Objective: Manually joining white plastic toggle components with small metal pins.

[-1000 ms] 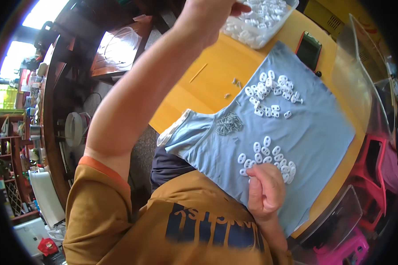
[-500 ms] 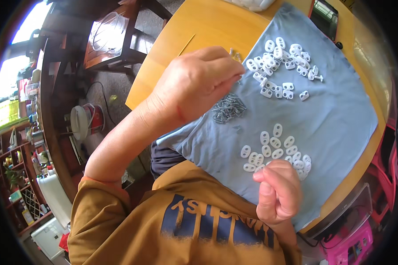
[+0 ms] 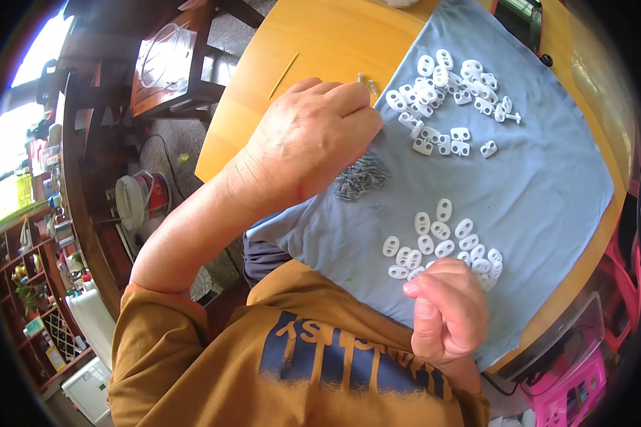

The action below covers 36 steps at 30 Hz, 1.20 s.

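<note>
My left hand (image 3: 319, 135) is held over the wooden table's edge with the cloth, back of the hand up and fingers curled under. Its fingertips are hidden, so what they pinch does not show. Just below it lies a heap of small metal springs (image 3: 361, 178), and two loose springs (image 3: 372, 87) rest on bare wood beyond the fingers. Close to my body, my right hand (image 3: 449, 313) is closed with thumb and fingers curled in; anything inside is hidden. White oval two-hole plastic pieces (image 3: 440, 230) lie in front of it. More white two-hole cord-lock pieces (image 3: 460, 91) are piled farther off.
A blue-grey cloth (image 3: 527, 192) covers much of the wooden table (image 3: 335, 35). A thin yellow stick (image 3: 283, 75) lies at the far left of the tabletop. A dark flat device (image 3: 518, 25) sits at the far right. A pink plastic stool (image 3: 566, 388) stands below the right edge.
My left hand has turned slightly, its back now facing up more. My right hand keeps its closed pose. The whole view has shifted a little.
</note>
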Tool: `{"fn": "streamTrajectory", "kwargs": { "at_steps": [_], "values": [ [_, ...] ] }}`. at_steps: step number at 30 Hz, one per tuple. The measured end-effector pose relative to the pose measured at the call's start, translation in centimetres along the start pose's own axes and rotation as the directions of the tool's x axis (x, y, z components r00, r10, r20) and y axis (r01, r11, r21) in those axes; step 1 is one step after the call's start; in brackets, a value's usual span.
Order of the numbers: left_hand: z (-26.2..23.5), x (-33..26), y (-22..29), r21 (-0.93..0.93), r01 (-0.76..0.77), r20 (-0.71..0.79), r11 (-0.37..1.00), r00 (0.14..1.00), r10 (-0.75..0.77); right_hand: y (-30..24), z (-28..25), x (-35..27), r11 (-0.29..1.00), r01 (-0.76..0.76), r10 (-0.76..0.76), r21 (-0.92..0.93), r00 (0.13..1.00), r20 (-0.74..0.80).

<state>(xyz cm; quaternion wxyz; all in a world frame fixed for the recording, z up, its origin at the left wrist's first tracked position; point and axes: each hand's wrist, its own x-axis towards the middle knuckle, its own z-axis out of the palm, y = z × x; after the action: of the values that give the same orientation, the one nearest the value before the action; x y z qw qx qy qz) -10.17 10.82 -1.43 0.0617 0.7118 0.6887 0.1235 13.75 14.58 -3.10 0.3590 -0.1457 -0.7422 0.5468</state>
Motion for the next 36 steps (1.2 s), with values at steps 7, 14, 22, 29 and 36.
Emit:
{"fn": "streamTrajectory", "kwargs": {
  "at_steps": [7,14,22,29,36],
  "values": [
    [0.1,0.2,0.0,0.001,0.033,-0.163,0.999,0.986,-0.032,0.1,-0.1,-0.1,1.000,0.009,-0.009,0.001,1.000,-0.005],
    [-1.5,-1.4,6.8,-0.438,-0.204,-0.267,0.876,0.959,0.090,-0.9,-0.5,-0.4,0.914,-0.315,0.340,0.256,0.939,-0.059],
    [-0.5,-1.1,8.7,-0.266,-0.344,-0.353,0.901,0.904,0.241,-1.4,-1.0,-0.9,0.672,-0.482,0.573,0.563,0.820,0.018],
    [-0.5,-1.2,9.3,-0.257,-0.383,-0.358,0.887,0.891,0.280,-1.2,-1.7,-0.6,0.349,-0.458,0.630,0.818,0.761,0.157],
    [-0.5,0.7,8.4,-0.492,-0.182,-0.273,0.852,0.961,0.047,-1.1,-1.6,-0.9,0.417,-0.281,0.611,0.865,0.790,-0.038]
  ]
}}
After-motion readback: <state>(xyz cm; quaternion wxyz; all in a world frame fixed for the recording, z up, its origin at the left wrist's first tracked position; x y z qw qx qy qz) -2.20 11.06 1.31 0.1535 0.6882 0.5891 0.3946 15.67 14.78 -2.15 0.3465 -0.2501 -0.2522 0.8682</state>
